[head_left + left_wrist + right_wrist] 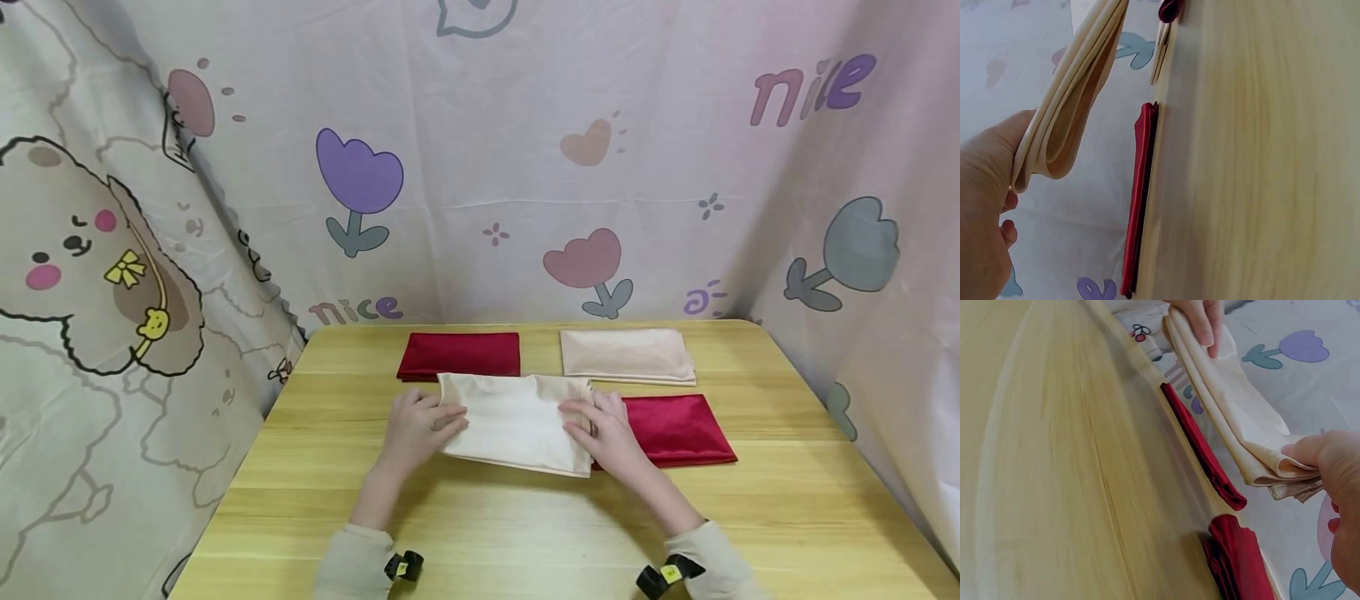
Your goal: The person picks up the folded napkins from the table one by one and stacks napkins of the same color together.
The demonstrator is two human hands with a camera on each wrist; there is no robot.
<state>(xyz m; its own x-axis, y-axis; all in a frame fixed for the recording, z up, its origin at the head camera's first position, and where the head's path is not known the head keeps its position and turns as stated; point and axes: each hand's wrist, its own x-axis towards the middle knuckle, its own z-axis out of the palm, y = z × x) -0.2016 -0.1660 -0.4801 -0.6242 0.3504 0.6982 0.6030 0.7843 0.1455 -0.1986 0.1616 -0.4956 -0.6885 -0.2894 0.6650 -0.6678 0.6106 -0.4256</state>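
Both hands hold a folded cream cloth (517, 425) raised above the table, one at each short side. My left hand (420, 429) pinches the left end, its fingers on the front face. At the right end my right hand (611, 433) grips the cloth the same way. Several stacked layers of the cloth (1066, 119) show along its edge in the left wrist view. In the right wrist view, the right thumb presses on the folded end of the cloth (1235, 406), and loose layers hang below it.
A folded red cloth (459, 353) lies at the table's back left and a folded beige cloth (626, 354) at the back right. Another folded red cloth (678, 429) lies on the right, partly behind the right hand. A printed curtain (465, 167) hangs behind the wooden table (495, 533).
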